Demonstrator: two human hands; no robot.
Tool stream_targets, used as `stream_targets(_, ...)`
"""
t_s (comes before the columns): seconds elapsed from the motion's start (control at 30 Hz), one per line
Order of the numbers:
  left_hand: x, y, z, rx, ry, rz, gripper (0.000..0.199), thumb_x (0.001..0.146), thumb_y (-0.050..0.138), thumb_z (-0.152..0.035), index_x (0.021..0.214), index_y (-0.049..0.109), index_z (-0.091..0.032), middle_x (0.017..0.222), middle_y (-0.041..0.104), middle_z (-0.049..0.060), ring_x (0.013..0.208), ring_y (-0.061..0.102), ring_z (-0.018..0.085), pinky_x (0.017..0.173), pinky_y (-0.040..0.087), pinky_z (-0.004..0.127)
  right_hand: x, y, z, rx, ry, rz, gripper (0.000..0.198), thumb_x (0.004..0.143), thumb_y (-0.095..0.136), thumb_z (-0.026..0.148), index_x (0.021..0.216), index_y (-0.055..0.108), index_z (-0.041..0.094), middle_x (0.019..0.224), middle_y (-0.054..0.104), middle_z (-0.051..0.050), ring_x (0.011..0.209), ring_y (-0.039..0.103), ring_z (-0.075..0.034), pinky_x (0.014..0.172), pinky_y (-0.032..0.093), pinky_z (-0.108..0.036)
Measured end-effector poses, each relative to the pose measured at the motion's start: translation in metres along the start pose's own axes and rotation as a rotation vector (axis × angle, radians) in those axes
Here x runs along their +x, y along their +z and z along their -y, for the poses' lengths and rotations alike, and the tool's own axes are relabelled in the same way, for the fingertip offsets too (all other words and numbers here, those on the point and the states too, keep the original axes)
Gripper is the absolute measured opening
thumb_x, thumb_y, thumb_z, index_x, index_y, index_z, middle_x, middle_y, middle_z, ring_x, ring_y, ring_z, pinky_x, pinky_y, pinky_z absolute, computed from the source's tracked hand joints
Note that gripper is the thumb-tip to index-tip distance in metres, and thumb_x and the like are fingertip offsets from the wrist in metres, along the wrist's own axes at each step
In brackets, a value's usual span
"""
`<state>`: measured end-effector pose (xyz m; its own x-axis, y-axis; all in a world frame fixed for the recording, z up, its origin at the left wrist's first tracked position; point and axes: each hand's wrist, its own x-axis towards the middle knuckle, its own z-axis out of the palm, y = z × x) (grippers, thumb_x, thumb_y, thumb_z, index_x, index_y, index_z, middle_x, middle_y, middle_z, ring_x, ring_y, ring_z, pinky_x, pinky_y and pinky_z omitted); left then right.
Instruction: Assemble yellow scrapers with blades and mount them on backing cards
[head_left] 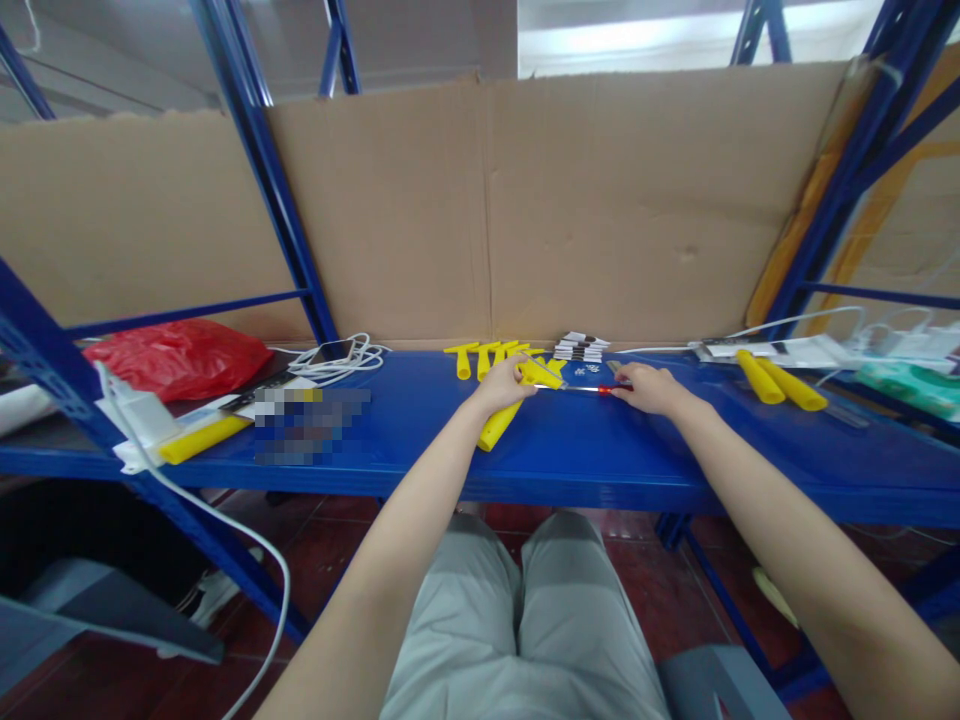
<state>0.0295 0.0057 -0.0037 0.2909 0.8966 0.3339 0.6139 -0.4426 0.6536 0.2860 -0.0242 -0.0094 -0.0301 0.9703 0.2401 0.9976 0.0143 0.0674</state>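
My left hand is closed around the head of a yellow T-shaped scraper, whose handle slants down toward the shelf's front edge. In my right hand is a screwdriver with a red part near the fingers. Its thin metal shaft points left and reaches the scraper head; whether the tip touches a screw is too small to tell. Just behind my left hand, several more yellow T-shaped scrapers lie in a row. A stack of small white and black packets sits between my hands, further back.
The blue shelf is backed by a cardboard sheet. To the left lie a coiled white cable, a red plastic bag and a yellow-handled tool. Two yellow handles rest at right. Blue posts frame the space.
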Motion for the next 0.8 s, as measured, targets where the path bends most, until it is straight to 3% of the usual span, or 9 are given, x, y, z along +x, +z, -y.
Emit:
stream_targets(0.23, -0.002, 0.003, 0.001, 0.14, 0.039, 0.048, 0.062, 0.072, 0.07, -0.018, 0.132, 0.053, -0.016, 0.088, 0.063, 0.002, 0.077, 0.059, 0.015, 0.076, 0.047, 0.026, -0.004, -0.004, 0.004, -0.008, 0.016, -0.038, 0.025, 0.088, 0.045, 0.029, 0.106, 0.059, 0.019, 0.12, 0.062, -0.014, 0.111, 0.056, -0.028, 0.084, 0.044, -0.041)
stream_targets(0.47, 0.0, 0.003, 0.006, 0.119, 0.185, 0.108, 0.029, 0.075, 0.065, -0.012, 0.102, 0.073, -0.021, 0.103, 0.071, 0.004, 0.094, 0.063, 0.018, 0.09, 0.047, 0.029, -0.006, -0.006, 0.006, -0.025, 0.024, -0.02, 0.026, 0.089, 0.043, 0.028, 0.106, 0.059, 0.018, 0.122, 0.061, -0.013, 0.112, 0.055, -0.029, 0.085, 0.043, -0.042)
stream_targets(0.63, 0.001, 0.004, 0.008, 0.117, 0.175, 0.111, 0.027, 0.075, 0.066, -0.013, 0.099, 0.075, -0.022, 0.098, 0.073, 0.004, 0.09, 0.065, 0.019, 0.089, 0.049, 0.033, -0.008, -0.007, 0.011, -0.089, 0.09, -0.104, 0.032, 0.088, 0.037, 0.02, 0.112, 0.059, 0.017, 0.12, 0.062, -0.017, 0.111, 0.055, -0.029, 0.087, 0.04, -0.044)
stream_targets(0.8, 0.0, 0.004, 0.008, 0.084, 0.173, 0.103, 0.026, 0.074, 0.066, -0.01, 0.095, 0.076, -0.022, 0.096, 0.073, 0.004, 0.086, 0.066, 0.02, 0.087, 0.05, 0.033, -0.008, -0.007, 0.013, -0.092, 0.092, -0.187, 0.033, 0.09, 0.032, 0.02, 0.105, 0.061, 0.015, 0.12, 0.062, -0.017, 0.11, 0.056, -0.029, 0.085, 0.039, -0.041)
